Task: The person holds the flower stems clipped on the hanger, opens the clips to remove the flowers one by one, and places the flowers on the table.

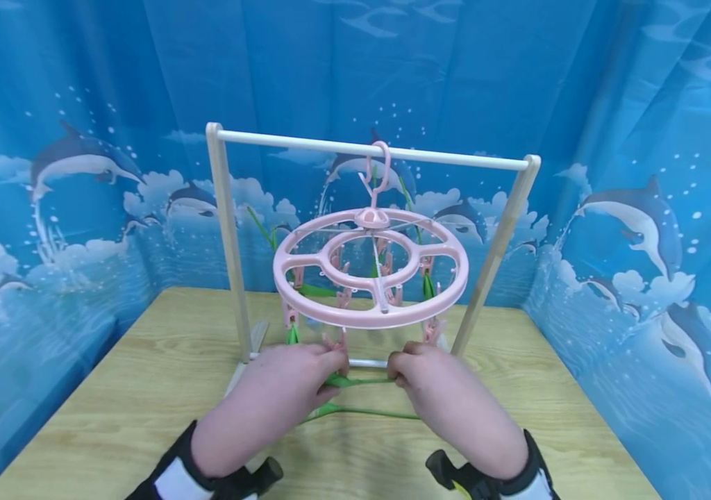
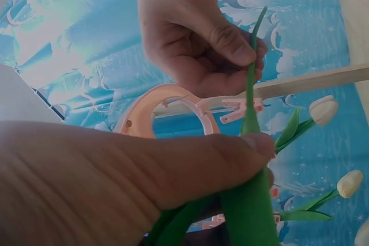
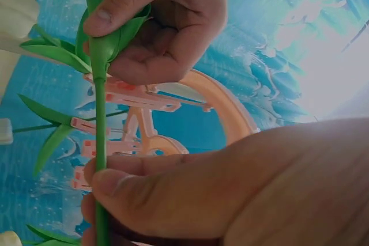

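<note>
My left hand (image 1: pixel 287 375) pinches the green leaves at the base of an artificial tulip (image 3: pixel 100 108), whose pale bloom shows at the top of the right wrist view. Farther down, my right hand (image 1: pixel 433 382) pinches its thin stem between thumb and fingers. Just beyond both hands hangs a round pink clip hanger (image 1: pixel 368 319). Its pink clips (image 1: pixel 343 298) hang below the rings, and several grip other tulips by their leaves or stems. White blooms, such as this tulip (image 2: pixel 324 110), point downward beneath the hanger. A second green stem (image 1: pixel 374 412) runs below the held one.
The hanger's hook sits over the white bar (image 1: pixel 305 143) of a wooden rack, with an upright post (image 1: pixel 230 243) on the left and another post (image 1: pixel 496 250) on the right. The rack stands on a wood-grain table (image 1: pixel 143 389). Blue dolphin-print curtains (image 1: pixel 193 83) surround it.
</note>
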Demonstrator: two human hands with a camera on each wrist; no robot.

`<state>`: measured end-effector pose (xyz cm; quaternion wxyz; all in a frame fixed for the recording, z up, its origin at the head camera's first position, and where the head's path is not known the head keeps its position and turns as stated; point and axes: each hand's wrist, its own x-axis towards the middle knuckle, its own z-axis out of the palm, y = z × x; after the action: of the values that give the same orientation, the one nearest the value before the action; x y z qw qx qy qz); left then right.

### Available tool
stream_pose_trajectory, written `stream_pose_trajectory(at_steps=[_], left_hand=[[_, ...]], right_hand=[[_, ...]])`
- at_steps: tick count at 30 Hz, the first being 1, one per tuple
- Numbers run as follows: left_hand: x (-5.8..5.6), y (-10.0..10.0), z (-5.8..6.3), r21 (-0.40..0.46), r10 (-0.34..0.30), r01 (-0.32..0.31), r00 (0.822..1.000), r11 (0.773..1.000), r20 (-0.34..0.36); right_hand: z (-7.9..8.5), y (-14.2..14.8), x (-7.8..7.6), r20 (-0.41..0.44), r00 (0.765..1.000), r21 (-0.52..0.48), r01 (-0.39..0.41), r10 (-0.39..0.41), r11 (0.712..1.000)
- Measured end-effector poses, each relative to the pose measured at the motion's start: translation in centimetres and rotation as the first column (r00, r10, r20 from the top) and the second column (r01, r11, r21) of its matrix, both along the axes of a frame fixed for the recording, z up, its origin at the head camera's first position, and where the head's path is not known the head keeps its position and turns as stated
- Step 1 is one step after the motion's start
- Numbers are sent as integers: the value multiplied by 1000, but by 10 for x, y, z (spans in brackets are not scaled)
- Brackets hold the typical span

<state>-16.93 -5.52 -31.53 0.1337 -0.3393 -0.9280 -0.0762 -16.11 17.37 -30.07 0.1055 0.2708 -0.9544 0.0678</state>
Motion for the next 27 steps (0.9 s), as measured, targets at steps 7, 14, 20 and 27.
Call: stream_pose_trajectory(at_steps=[7,14,20,27], left_hand=[[-4,1,-7,-88,-10,11,1000,996,7],[-8,3,-14,-157,4,-6,1000,988,-11],[-14,6,-19,-138,18,-15,1000,990,24],[-22,8,-25,-150,35,-24,997,988,69]], right_hand=[[-11,-4,-7,79,996,34,-46,43,998],[-20,-8,-12,106,992,120,-77,64,990],[-25,-10,-15,86,994,158,-85,73,984],[-31,-10,-20,87,993,151,-93,81,984]])
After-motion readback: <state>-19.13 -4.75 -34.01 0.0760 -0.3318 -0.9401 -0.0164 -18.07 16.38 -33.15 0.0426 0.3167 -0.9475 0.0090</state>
